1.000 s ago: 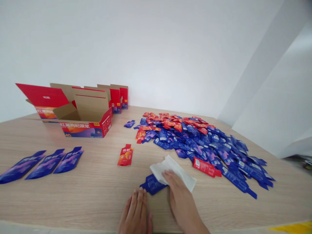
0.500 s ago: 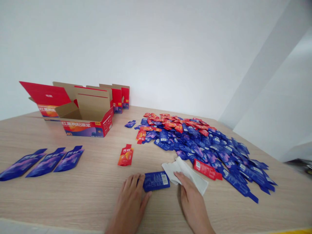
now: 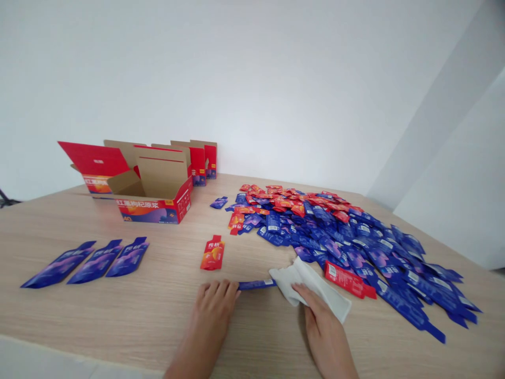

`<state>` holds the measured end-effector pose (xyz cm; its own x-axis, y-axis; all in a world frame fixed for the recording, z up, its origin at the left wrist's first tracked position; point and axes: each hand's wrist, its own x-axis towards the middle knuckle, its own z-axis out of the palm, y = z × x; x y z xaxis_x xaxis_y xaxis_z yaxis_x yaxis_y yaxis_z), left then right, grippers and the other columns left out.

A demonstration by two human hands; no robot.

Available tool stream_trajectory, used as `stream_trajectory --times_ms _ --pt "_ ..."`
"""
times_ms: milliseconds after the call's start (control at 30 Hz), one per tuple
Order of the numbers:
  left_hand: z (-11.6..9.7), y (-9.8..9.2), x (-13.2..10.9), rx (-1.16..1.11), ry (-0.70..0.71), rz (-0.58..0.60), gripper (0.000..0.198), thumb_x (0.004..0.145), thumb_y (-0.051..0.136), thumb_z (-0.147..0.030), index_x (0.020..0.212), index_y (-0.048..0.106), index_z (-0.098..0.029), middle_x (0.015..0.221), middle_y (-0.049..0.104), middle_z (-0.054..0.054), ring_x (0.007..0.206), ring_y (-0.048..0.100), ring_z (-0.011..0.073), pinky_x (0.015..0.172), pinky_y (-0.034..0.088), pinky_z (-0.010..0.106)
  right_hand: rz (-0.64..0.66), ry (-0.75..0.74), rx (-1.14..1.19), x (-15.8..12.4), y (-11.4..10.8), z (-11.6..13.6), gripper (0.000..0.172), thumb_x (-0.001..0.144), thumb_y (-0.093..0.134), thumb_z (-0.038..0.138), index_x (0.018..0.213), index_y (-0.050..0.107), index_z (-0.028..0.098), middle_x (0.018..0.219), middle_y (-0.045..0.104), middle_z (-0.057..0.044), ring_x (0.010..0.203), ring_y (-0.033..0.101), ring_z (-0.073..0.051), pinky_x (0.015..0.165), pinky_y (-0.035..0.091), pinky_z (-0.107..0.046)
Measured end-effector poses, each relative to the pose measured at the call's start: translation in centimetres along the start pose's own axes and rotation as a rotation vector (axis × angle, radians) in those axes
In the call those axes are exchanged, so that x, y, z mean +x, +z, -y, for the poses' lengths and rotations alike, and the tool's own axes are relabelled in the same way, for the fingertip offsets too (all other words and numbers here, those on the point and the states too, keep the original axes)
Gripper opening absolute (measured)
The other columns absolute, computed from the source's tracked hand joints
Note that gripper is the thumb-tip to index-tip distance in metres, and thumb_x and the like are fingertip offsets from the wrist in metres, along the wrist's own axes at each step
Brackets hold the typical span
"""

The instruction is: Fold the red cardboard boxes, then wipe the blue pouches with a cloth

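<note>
My left hand pinches one end of a blue pouch, which is tipped up so that little more than a narrow strip of it shows. My right hand has its fingers on a folded white cloth, gripping it near the pouch's other end. The cloth's near edge touches or overlaps that end; which of the two I cannot tell. A red and orange pouch lies flat beyond my left hand. Just right of the cloth lies another red pouch, back side up.
A large heap of blue and red pouches covers the right of the table. Three blue pouches lie in a row at left. An open carton stands behind them, with more open cartons near the wall. One blue pouch lies apart.
The blue pouch has tilted from lying flat to nearly on edge, lifted by my left hand. My right hand and the cloth stay beside it. The whole view has shifted slightly.
</note>
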<state>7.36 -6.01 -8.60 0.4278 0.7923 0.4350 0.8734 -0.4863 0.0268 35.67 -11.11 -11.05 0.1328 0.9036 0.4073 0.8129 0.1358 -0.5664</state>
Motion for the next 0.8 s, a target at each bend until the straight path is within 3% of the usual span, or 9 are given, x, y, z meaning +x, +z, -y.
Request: stream_trajectory --times_ms 100,200,333,500,600,700,800 --pt "1.5 -2.0 -0.1 -0.164 -0.123 0.084 0.04 0.1 0.037 -0.011 0.124 0.066 -0.025 0.112 0.077 0.004 0.103 0.071 0.022 0.092 0.05 0.037 0.017 0.001 -0.016 0.0 0.0 -0.3 0.051 0.099 0.036 0.021 0.135 0.073 0.022 0.142 0.069 -0.006 0.136 0.063 -0.025 0.12 0.046 -0.05" --pt "4.0 -4.2 -0.3 -0.503 -0.326 0.218 0.037 0.102 0.033 -0.024 0.124 0.063 -0.027 0.113 0.077 0.005 0.105 0.073 0.0227 0.089 0.052 0.035 0.034 -0.016 -0.041 0.0 -0.1 -0.5 0.052 0.098 0.035 0.021 0.134 0.073 0.02 0.143 0.068 -0.006 0.135 0.063 -0.025 0.118 0.049 -0.049" --pt "8.4 -6.5 -1.1 -0.688 -0.37 0.289 0.033 0.101 0.035 -0.043 0.099 0.066 -0.03 0.1 0.077 0.001 0.098 0.072 0.023 0.091 0.053 0.035 0.028 -0.042 -0.068 0.1 0.0 -1.0 0.051 0.098 0.037 0.022 0.133 0.074 0.02 0.142 0.068 -0.007 0.133 0.064 -0.026 0.116 0.051 -0.048" --pt "13.5 -7.3 -1.4 -0.55 -0.363 0.278 0.038 0.096 0.039 -0.044 0.099 0.074 -0.028 0.106 0.078 0.003 0.104 0.07 0.023 0.098 0.053 0.035 0.051 -0.052 -0.095 0.0 0.0 -1.4 0.05 0.099 0.037 0.026 0.133 0.074 0.021 0.142 0.068 -0.005 0.132 0.065 -0.024 0.114 0.053 -0.043" --pt "15.2 -7.2 -1.2 -0.423 -0.383 0.258 0.037 0.091 0.041 -0.036 0.097 0.076 -0.026 0.105 0.078 0.005 0.106 0.069 0.0239 0.102 0.051 0.037 0.041 -0.05 -0.116 0.0 0.0 -1.6 0.053 0.1 0.034 0.03 0.133 0.074 0.02 0.142 0.068 -0.006 0.131 0.066 -0.025 0.113 0.054 -0.045" --pt "15.1 -6.9 -2.1 -0.253 -0.49 0.154 0.043 0.09 0.04 -0.032 0.114 0.074 -0.018 0.122 0.071 0.013 0.119 0.061 0.0319 0.111 0.044 0.052 0.047 -0.062 -0.126 0.0 -0.1 -1.9 0.054 0.1 0.033 0.032 0.134 0.073 0.019 0.142 0.067 -0.007 0.13 0.067 -0.028 0.111 0.055 -0.048" --pt "13.3 -6.1 -4.4 -0.107 -0.576 0.057 0.051 0.097 0.036 -0.039 0.126 0.069 -0.012 0.131 0.064 0.021 0.119 0.057 0.038 0.107 0.044 0.062 0.071 -0.086 -0.133 0.2 -0.2 -2.4 0.054 0.1 0.033 0.034 0.134 0.074 0.019 0.143 0.066 -0.007 0.131 0.066 -0.029 0.11 0.056 -0.05"
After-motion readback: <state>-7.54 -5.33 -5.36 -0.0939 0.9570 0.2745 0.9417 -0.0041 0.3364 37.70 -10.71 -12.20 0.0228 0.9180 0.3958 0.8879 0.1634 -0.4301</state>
